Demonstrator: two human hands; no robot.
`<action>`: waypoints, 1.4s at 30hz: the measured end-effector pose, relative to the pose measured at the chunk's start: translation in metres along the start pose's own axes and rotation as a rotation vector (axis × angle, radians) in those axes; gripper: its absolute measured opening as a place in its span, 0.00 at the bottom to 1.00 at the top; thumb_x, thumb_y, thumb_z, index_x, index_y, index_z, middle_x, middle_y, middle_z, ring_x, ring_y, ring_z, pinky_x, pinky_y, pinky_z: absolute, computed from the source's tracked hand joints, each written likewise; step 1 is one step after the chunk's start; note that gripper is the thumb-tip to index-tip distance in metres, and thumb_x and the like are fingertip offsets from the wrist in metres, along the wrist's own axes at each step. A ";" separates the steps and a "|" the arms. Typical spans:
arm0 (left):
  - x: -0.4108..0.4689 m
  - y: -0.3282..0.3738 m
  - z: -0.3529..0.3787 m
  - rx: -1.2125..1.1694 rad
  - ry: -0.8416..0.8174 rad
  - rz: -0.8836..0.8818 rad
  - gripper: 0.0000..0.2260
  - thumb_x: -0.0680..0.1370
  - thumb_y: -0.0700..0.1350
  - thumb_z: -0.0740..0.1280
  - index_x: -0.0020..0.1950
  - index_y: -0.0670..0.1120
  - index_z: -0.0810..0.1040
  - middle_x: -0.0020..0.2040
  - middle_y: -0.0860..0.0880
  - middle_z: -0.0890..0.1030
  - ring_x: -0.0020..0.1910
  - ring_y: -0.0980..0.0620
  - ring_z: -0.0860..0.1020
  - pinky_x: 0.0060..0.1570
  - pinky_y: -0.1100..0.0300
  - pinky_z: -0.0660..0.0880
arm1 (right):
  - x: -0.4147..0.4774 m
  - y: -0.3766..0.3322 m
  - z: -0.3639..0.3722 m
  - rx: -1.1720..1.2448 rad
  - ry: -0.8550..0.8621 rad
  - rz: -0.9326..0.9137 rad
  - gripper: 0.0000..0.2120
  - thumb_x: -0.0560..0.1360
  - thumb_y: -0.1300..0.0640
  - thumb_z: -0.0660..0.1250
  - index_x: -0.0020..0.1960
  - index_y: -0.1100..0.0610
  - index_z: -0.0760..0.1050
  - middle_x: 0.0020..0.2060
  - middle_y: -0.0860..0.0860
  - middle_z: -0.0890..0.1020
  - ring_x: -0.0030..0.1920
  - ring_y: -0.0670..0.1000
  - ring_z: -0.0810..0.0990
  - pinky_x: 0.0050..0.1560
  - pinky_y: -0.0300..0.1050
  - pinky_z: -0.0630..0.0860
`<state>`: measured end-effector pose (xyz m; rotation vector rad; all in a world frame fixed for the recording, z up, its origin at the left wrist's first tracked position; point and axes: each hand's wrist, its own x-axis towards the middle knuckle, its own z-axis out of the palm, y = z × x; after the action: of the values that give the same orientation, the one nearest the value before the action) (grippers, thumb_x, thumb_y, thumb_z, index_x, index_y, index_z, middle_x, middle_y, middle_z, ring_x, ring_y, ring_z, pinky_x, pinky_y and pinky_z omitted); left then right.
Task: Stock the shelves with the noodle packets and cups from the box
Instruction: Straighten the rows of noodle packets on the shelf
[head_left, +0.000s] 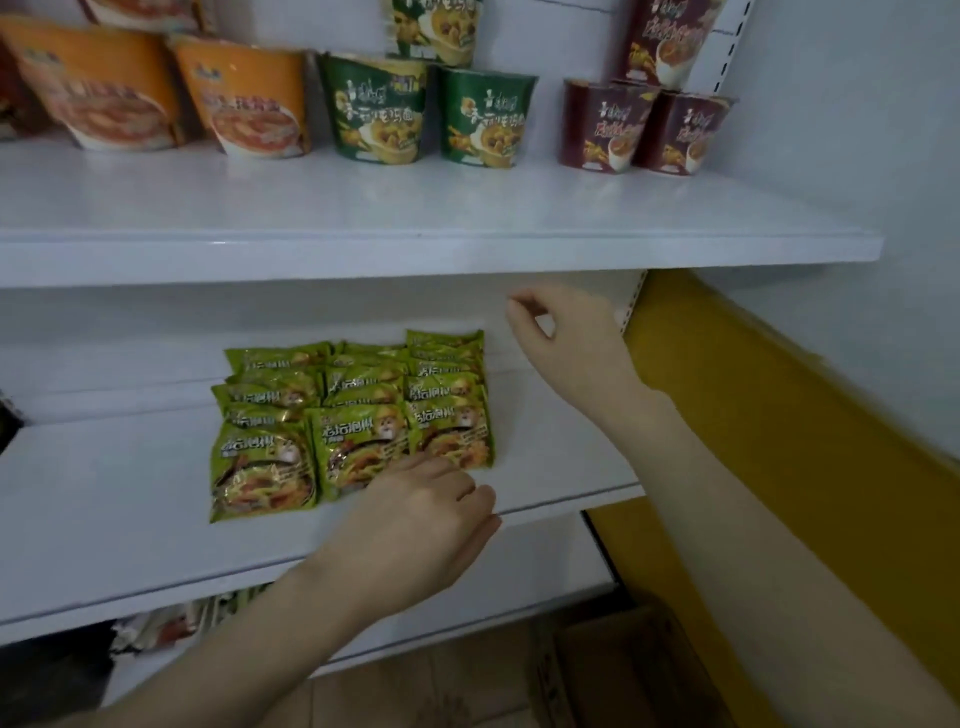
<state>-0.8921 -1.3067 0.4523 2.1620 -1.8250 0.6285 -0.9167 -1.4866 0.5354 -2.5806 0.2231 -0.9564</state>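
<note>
Several green noodle packets (353, 415) lie in three overlapping rows on the middle white shelf (561, 467). My left hand (415, 514) lies at the front of the middle row, its fingers touching the front packet (353, 457); its fingers look loosely bent and hold nothing I can see. My right hand (566, 338) hangs in the air above the shelf, right of the packets, fingers loosely curled and empty. On the upper shelf (415, 244) stand orange cups (244, 98), green cups (431, 114) and dark red cups (644, 130). A cardboard box (623, 675) sits on the floor at the lower right.
A yellow panel (753, 415) runs down the right side beside the shelves. More packets (171, 623) show under the middle shelf at the lower left. Bare shelf surface lies left and right of the green packets.
</note>
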 end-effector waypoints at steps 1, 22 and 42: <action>-0.011 -0.003 0.004 0.002 -0.013 -0.036 0.16 0.77 0.50 0.57 0.36 0.46 0.80 0.31 0.50 0.79 0.31 0.48 0.77 0.35 0.60 0.75 | -0.005 -0.003 0.008 0.016 -0.014 0.009 0.11 0.77 0.58 0.61 0.52 0.63 0.79 0.46 0.58 0.84 0.48 0.58 0.81 0.50 0.55 0.75; -0.208 -0.161 0.086 -0.055 -0.441 -0.773 0.16 0.70 0.42 0.74 0.54 0.36 0.78 0.42 0.39 0.81 0.38 0.39 0.81 0.31 0.52 0.78 | -0.045 -0.011 0.226 0.127 -0.394 0.140 0.14 0.76 0.59 0.64 0.59 0.62 0.75 0.50 0.60 0.82 0.50 0.59 0.81 0.51 0.52 0.77; -0.230 -0.319 0.248 -0.915 0.010 -0.992 0.44 0.58 0.49 0.81 0.65 0.58 0.59 0.54 0.63 0.75 0.50 0.62 0.77 0.45 0.64 0.74 | -0.092 -0.008 0.459 -0.165 -0.385 0.089 0.43 0.71 0.47 0.70 0.76 0.54 0.49 0.74 0.54 0.57 0.74 0.54 0.56 0.71 0.47 0.59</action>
<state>-0.5679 -1.1566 0.1544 1.9572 -0.5741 -0.3584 -0.6857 -1.3193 0.1638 -2.8136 0.3174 -0.4110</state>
